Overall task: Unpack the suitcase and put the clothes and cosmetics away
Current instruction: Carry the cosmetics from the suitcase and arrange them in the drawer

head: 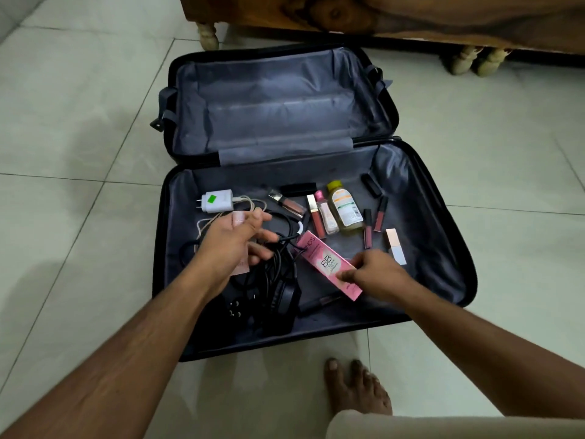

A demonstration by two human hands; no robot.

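We look down at a suitcase (421, 236) lying open flat on a tiled floor (79, 122), its far half holding nothing we can see, its near half holding cosmetics and cables.

Our right hand (376, 274) reaches into the near half. Its fingers (346, 275) are curled and pinch the near end of a pink box (326, 261) marked "BB", which lies slanted on the grey lining.

Our left hand (234, 245) hovers over a tangle of black cables (275, 267). Its fingers (261, 218) are spread and loosely bent, palm turned partly up. A small pink item (238, 217) shows at the fingertips and another pink edge below the palm; we cannot tell whether the hand grasps either.

Counted in the near half: one white charger (217, 201) with a pale cord, one yellow-capped bottle (345, 207), one small pink-capped bottle (326, 213), and one gold-capped gloss tube (286, 202). Just left of the pink-capped bottle lies one pink tube with a pale cap (316, 215). Right of the bottles lie two dark-capped red tubes (380, 213). There are two black lipstick cases (297, 189), one near the middle and one toward the right wall, and one white-and-gold lipstick (395, 247) near our right hand. One dark round earcup (285, 299) sits among the cables.

A bare foot (357, 388) rests on the floor just before the suitcase. Wooden furniture (380, 17) with turned legs stands beyond it.
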